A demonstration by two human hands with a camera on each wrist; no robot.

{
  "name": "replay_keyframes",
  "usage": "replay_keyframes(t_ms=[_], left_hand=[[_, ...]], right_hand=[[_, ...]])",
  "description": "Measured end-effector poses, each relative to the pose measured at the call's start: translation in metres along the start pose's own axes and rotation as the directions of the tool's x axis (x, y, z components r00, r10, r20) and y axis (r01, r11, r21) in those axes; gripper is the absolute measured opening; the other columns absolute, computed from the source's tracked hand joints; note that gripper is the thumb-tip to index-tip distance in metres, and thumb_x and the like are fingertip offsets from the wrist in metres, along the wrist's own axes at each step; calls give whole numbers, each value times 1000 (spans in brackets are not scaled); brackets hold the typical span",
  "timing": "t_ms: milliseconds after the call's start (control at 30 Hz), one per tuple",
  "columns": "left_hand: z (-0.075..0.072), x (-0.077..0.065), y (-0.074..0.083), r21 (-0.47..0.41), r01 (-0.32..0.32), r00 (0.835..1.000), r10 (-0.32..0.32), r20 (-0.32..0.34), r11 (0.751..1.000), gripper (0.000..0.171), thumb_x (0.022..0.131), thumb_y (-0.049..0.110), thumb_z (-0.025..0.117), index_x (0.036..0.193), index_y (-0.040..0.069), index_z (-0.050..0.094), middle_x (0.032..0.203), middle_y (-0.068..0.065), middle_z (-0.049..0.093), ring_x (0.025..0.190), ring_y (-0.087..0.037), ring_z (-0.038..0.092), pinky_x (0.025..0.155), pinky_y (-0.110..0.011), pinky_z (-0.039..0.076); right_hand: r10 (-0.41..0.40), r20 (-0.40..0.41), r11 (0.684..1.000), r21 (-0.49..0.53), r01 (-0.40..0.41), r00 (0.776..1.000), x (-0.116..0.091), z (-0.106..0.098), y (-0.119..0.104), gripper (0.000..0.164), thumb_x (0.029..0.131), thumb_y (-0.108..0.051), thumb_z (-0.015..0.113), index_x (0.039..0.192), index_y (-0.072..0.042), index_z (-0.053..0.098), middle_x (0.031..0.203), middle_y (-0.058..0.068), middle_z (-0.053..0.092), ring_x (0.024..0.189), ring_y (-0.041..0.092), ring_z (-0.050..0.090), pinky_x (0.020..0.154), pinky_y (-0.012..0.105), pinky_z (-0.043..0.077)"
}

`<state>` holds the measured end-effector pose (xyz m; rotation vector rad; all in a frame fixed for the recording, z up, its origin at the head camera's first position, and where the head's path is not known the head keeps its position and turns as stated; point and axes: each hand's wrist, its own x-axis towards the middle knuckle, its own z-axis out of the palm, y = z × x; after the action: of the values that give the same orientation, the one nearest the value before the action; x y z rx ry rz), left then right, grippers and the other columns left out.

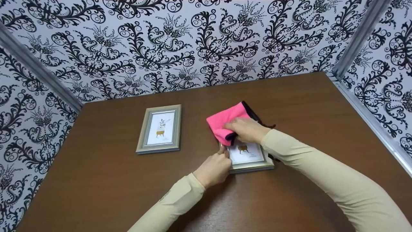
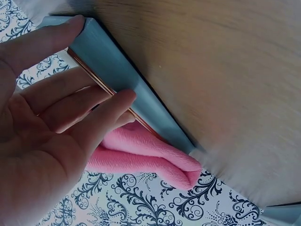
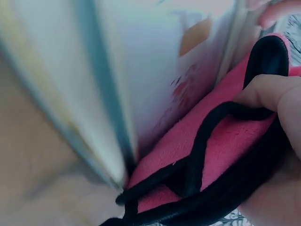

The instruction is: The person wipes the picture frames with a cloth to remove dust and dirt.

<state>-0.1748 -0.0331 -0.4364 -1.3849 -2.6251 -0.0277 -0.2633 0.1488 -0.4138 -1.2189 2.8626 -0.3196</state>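
My right hand (image 1: 247, 129) grips a pink cloth (image 1: 227, 116) with black edging and presses it over the upper part of a picture frame (image 1: 252, 167). In the right wrist view, the cloth (image 3: 225, 141) lies bunched against the picture, with a loop of black trim near the fingers. My left hand (image 1: 215, 168) holds the same frame at its lower left side. In the left wrist view, fingertips (image 2: 124, 96) rest on the frame's blue-grey side (image 2: 122, 75), while other fingers pass behind its edge. The cloth and right hand hide the frame's upper part.
A second picture frame (image 1: 161, 129), showing a plant in an orange pot, lies flat to the left on the brown table (image 1: 106, 180). Patterned black-and-white walls (image 1: 154, 48) enclose the back and sides, with metal strips (image 1: 357, 38) at the corners.
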Motion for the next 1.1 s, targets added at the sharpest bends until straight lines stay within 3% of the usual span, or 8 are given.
replay_keyframes(t_ms=[100, 233, 367, 567, 900, 1100], left_hand=[[0, 0, -1, 0, -21, 1000, 21, -17, 1000, 13, 76, 5, 72, 67, 7, 63, 97, -15, 64, 78, -23, 66, 68, -31, 57], [0, 0, -1, -11, -22, 999, 21, -27, 1000, 14, 74, 5, 73, 66, 7, 62, 93, -14, 65, 76, -23, 65, 68, -33, 57], [0, 0, -1, -19, -5, 1000, 4, -23, 1000, 13, 73, 5, 73, 65, 8, 63, 87, -13, 65, 71, -23, 65, 65, -34, 57], [1, 0, 0, -17, 9, 1000, -9, -6, 1000, 11, 74, 6, 73, 68, 7, 64, 80, -10, 61, 69, -23, 64, 64, -35, 57], [2, -2, 0, 5, 14, 1000, -14, -11, 1000, 7, 77, 7, 73, 78, 5, 67, 90, -12, 62, 83, -25, 64, 67, -33, 57], [3, -1, -1, 6, -7, 1000, 7, -23, 1000, 11, 76, 6, 74, 71, 6, 65, 88, -10, 61, 76, -23, 65, 64, -32, 57]], right_hand=[[-10, -6, 997, -82, 10, 1000, -3, -1, 6, 35, 78, 4, 69, 112, -6, 65, 106, 12, 67, 99, 29, 62, 88, 42, 49], [32, -19, 988, -154, -35, 999, -13, -4, 15, 29, 78, 5, 67, 105, -5, 67, 101, 12, 68, 92, 29, 64, 83, 43, 51], [122, -26, 979, -161, -124, 992, -25, -9, 22, 22, 75, 10, 65, 91, -5, 67, 86, 10, 67, 78, 30, 64, 73, 46, 53], [205, -7, 967, -155, -204, 979, -32, -13, 22, 14, 79, 6, 65, 87, -4, 65, 77, 10, 63, 71, 30, 60, 66, 48, 52], [277, -58, 951, -127, -282, 959, -13, -7, 3, 19, 75, -9, 75, 83, 0, 60, 73, 15, 61, 68, 33, 60, 59, 49, 52], [211, -68, 962, -163, -220, 975, 4, -2, -11, 17, 74, -7, 73, 81, -1, 59, 70, 12, 59, 63, 29, 57, 55, 44, 50]])
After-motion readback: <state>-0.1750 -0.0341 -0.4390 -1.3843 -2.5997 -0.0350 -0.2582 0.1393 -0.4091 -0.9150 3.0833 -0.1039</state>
